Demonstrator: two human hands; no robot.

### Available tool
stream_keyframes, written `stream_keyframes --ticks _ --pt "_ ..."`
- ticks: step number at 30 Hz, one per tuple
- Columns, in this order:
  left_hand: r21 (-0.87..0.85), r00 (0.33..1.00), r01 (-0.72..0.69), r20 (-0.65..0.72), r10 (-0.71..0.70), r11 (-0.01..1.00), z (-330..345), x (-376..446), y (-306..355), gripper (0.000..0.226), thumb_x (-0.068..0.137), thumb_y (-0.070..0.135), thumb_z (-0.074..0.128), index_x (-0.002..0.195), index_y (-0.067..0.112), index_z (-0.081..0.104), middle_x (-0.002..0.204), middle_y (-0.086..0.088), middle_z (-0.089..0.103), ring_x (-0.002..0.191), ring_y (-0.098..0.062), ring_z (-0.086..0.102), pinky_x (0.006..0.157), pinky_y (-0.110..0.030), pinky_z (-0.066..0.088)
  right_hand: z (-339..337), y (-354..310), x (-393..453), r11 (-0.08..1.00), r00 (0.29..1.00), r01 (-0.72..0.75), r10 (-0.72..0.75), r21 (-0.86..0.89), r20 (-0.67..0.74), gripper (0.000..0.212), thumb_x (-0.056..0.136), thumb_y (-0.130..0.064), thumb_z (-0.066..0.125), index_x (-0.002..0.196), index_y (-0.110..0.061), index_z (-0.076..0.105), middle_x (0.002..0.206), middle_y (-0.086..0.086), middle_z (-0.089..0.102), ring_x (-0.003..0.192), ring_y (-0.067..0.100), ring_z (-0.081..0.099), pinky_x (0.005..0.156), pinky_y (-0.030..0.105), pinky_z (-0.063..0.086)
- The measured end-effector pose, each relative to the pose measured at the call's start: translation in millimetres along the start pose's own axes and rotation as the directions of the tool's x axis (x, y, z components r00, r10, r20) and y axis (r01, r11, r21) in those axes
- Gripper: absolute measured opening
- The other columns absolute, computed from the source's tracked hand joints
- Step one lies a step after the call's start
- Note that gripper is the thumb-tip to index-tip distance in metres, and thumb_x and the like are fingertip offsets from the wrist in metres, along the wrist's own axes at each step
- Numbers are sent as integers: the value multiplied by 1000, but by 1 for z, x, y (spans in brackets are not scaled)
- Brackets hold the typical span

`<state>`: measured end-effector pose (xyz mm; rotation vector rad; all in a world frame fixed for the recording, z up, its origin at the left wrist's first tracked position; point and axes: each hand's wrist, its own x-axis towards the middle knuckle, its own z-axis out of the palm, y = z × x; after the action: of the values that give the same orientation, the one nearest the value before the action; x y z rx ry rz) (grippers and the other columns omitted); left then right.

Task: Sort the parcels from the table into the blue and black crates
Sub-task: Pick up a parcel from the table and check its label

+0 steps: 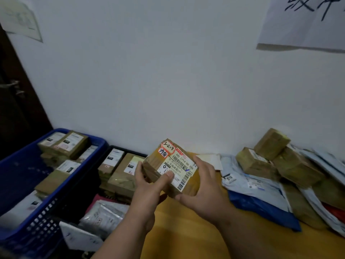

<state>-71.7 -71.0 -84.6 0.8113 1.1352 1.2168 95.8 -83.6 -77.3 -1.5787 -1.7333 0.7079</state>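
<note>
While both forearms rise from the bottom edge, the left hand [149,186] and right hand [203,186] grip a brown cardboard parcel [169,166] at the centre of the frame, thumb across its white label, fingers curled round its sides, above the yellow table [186,232]. At lower left, the blue crate [28,212] holds several taped boxes; just right of it the black crate [112,149] holds boxes and what seem to be grey mailer bags, though blur hides detail. At right, a heap of unsorted parcels [276,165] lies on the table: brown boxes atop pale and blue bags. Behind stands a white wall [168,81] bearing a paper sheet [306,21] at upper right.
</note>
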Motion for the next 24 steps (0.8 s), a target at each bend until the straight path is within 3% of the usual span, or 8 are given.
stream_keyframes --ticks 5,10,13,16,18,21,24 --pt "45 997 73 -35 -72 996 -51 10 -1 93 71 39 83 140 56 23 126 2 62 113 -22 60 91 -45 52 44 -17 8 1000 1000 20 -20 -22 -2 109 67 -39 82 153 -39 15 120 -30 21 124 4 38 99 24 46" --pt "111 988 57 -149 -40 992 -78 25 2 105 37 72 85 130 60 37 138 0 50 119 -27 57 97 -51 50 67 -28 26 998 999 34 -32 -59 28 108 66 -39 82 153 -35 18 119 -26 25 121 3 37 96 19 40" --pt "129 977 30 -212 -2 991 -97 34 2 83 49 66 83 124 53 49 136 1 51 116 -25 60 90 -47 56 83 -30 41 996 996 54 -48 -77 78 108 64 -41 82 152 -34 20 124 -22 28 123 3 35 100 23 38" --pt "145 966 34 -258 5 989 -118 37 14 50 78 40 76 123 38 53 125 1 58 107 -16 62 66 -21 57 102 -37 57 994 989 73 -62 -82 134 109 60 -54 77 151 -35 20 128 -22 29 125 3 35 102 25 39" --pt "149 960 35 -281 8 988 -134 40 19 38 89 24 68 124 29 53 114 3 64 100 -13 62 57 -14 50 120 -43 66 994 982 82 -68 -76 176 111 57 -62 74 150 -36 20 131 -22 30 124 2 34 103 27 40" --pt "136 940 51 -342 -1 989 -161 41 22 36 90 22 68 122 29 55 110 6 66 104 -15 61 81 -30 50 147 -54 80 990 964 113 -89 -80 252 109 62 -50 79 150 -35 19 136 -19 30 127 5 35 106 32 41" --pt "107 908 110 -415 -56 988 -197 40 24 37 90 27 68 124 31 53 114 6 64 108 -17 59 94 -39 49 177 -75 90 984 939 146 -107 -99 326 104 65 -52 74 151 -31 19 141 -14 30 129 8 34 107 35 41"
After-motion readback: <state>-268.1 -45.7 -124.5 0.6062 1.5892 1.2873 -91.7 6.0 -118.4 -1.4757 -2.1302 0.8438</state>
